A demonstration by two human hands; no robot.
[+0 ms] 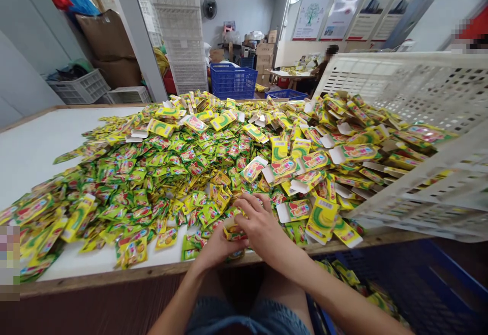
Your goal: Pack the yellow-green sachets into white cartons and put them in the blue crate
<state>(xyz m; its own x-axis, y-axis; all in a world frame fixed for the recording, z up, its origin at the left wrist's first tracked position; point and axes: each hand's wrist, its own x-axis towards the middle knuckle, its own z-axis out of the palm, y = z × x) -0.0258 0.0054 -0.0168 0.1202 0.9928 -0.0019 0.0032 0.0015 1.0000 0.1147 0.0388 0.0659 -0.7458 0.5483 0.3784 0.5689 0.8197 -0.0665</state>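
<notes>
Close to the table's front edge, my left hand is closed around a small yellow carton, mostly covered by fingers. Over the same carton bends my right hand, its fingers curled at the top; whether it grips the carton or something smaller inside is hidden. Just beyond both hands lies a heap of small green candy packets, with yellow packets mixed in. To the right, open yellow cartons with white flaps are piled up, and one carton lies flat near my right wrist.
A white plastic crate lies tipped on its side at the right, cartons spilling from it. Below the table edge stands a blue crate holding yellow packs. Stacked white crates and a blue basket are behind. A person sits at a far table.
</notes>
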